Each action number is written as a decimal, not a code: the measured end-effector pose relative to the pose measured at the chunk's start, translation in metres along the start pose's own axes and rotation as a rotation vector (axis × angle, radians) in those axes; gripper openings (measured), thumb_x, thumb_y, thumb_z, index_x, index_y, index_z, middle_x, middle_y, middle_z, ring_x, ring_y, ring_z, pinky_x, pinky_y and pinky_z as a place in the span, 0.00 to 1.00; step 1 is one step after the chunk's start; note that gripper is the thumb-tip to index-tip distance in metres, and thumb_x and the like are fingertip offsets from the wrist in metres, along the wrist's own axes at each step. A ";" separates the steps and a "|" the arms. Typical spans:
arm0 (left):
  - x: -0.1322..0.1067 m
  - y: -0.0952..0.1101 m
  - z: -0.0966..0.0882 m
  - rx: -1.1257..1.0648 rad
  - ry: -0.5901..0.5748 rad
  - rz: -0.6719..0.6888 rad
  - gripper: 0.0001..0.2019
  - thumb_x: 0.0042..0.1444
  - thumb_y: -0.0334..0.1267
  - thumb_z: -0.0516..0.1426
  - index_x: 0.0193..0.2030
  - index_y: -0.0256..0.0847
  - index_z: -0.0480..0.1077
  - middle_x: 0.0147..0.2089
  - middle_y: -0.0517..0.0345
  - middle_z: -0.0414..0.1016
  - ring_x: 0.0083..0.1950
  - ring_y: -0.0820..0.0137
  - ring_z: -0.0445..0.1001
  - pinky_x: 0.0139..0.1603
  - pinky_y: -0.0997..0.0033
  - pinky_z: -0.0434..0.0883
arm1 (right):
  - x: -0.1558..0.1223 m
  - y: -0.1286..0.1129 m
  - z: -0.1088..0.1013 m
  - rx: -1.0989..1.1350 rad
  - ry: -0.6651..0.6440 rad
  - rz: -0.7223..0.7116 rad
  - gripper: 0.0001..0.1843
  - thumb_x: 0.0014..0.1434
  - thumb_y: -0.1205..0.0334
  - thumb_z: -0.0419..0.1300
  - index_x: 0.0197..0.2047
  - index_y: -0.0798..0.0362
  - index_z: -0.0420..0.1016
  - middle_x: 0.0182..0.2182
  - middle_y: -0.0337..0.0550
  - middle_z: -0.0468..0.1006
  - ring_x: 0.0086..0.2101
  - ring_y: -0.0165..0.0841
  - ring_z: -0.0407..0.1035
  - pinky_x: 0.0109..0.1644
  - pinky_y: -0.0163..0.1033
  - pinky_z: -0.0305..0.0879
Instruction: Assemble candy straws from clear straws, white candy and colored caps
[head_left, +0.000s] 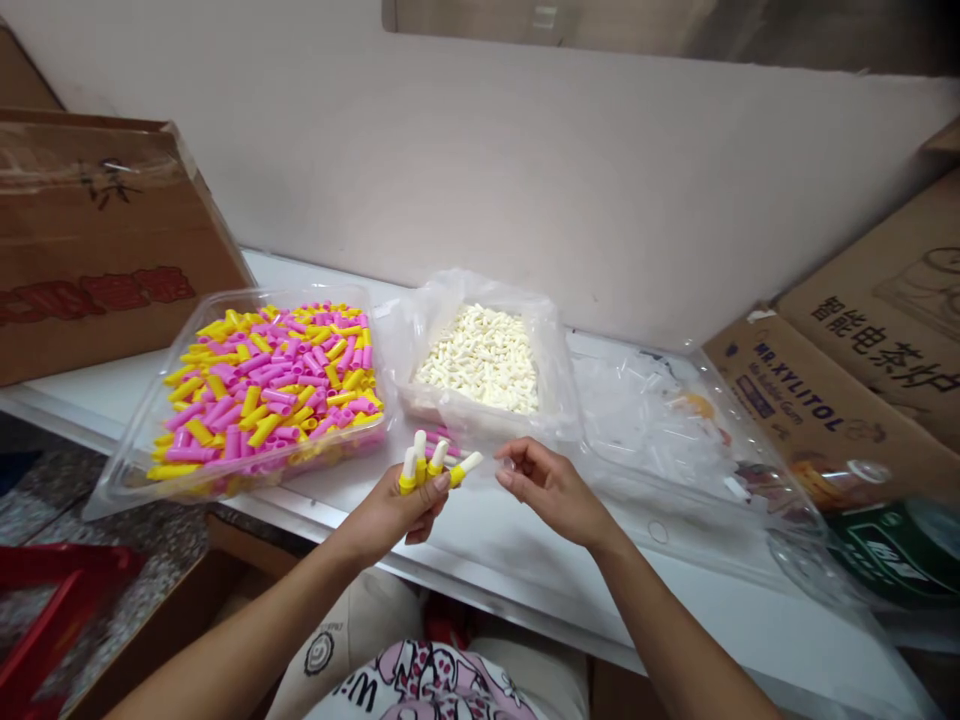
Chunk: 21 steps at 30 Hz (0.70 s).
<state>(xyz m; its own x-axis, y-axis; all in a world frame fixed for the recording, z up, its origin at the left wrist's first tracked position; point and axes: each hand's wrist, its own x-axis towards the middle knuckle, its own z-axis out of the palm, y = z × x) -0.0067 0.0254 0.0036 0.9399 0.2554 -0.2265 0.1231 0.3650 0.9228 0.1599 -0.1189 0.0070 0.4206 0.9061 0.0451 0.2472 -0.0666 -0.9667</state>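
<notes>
My left hand (397,510) is closed round several small yellow tubes with white tips (433,463), fanned out and pointing up. My right hand (551,487) is just to their right, its fingertips pinched close to the rightmost white tip; whether they touch it or hold a clear piece I cannot make out. Behind the hands stand a clear tray of pink and yellow tubes (271,385) and a clear tray lined with plastic holding white pieces (482,358).
A clear plastic tray with transparent pieces (660,420) lies to the right on the white table (480,530). Cardboard boxes stand at the left (97,240) and right (840,400). A red crate (45,620) sits on the floor at lower left.
</notes>
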 end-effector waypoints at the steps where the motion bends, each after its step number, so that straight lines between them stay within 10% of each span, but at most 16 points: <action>1: 0.000 -0.001 -0.001 -0.010 -0.009 0.002 0.18 0.52 0.51 0.59 0.29 0.37 0.61 0.22 0.69 0.56 0.17 0.84 0.48 0.16 0.79 0.49 | 0.000 0.001 0.003 0.028 -0.001 -0.006 0.16 0.58 0.47 0.58 0.40 0.52 0.67 0.28 0.35 0.65 0.29 0.27 0.62 0.34 0.35 0.63; 7: 0.001 -0.005 -0.005 0.006 -0.026 0.022 0.17 0.53 0.50 0.59 0.30 0.38 0.61 0.22 0.69 0.53 0.19 0.82 0.49 0.18 0.77 0.51 | -0.006 -0.005 0.009 0.179 -0.038 -0.020 0.16 0.64 0.47 0.48 0.45 0.50 0.63 0.35 0.41 0.72 0.35 0.31 0.70 0.42 0.42 0.67; 21: -0.007 0.023 -0.007 0.320 -0.106 -0.009 0.17 0.53 0.51 0.58 0.31 0.39 0.61 0.21 0.70 0.50 0.20 0.80 0.50 0.20 0.76 0.50 | -0.006 -0.017 0.001 -0.340 -0.077 -0.315 0.08 0.62 0.59 0.55 0.44 0.50 0.69 0.37 0.41 0.71 0.35 0.28 0.66 0.37 0.35 0.63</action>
<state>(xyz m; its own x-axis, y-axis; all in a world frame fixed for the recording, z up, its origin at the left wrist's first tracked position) -0.0123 0.0381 0.0242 0.9642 0.1533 -0.2166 0.2092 0.0629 0.9758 0.1525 -0.1232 0.0233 0.2160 0.9317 0.2921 0.6296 0.0958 -0.7710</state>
